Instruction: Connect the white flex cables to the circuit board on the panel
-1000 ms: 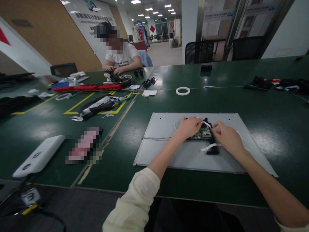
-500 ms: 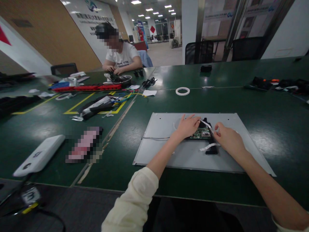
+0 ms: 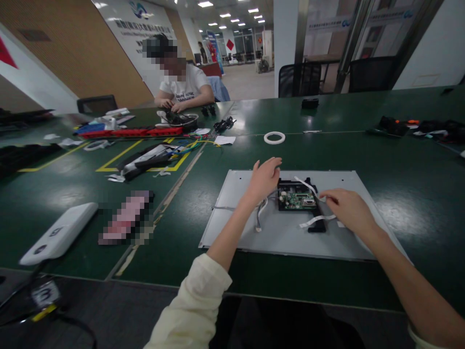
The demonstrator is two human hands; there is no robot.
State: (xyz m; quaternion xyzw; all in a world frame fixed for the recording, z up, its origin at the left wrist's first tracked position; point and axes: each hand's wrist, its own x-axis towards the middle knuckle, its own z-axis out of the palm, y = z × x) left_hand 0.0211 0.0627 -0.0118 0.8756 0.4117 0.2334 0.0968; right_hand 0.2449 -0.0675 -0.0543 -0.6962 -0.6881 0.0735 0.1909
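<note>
A grey metal panel [image 3: 254, 232] lies flat on the green table. On it sits a green circuit board [image 3: 296, 199] in a black frame, with white flat ribbon cables [image 3: 315, 220] beside it. My left hand [image 3: 264, 178] hovers over the panel's far left part, just left of the board, fingers stretched out and holding nothing. A loose grey wire with a small plug [image 3: 260, 213] lies below that hand. My right hand [image 3: 347, 208] rests right of the board, its fingers pinched on the end of a white ribbon cable [image 3: 307, 186].
A white tape ring [image 3: 274, 137] lies beyond the panel. A white device [image 3: 58, 235] sits at the near left. A person in a white shirt [image 3: 183, 85] works at the far left among red trays [image 3: 138, 131] and cables. Tools [image 3: 399, 125] lie far right.
My left hand has lifted off the circuit board and moved left and away, uncovering the board and the grey wire. My right hand stays at the ribbon cable, shifted slightly right.
</note>
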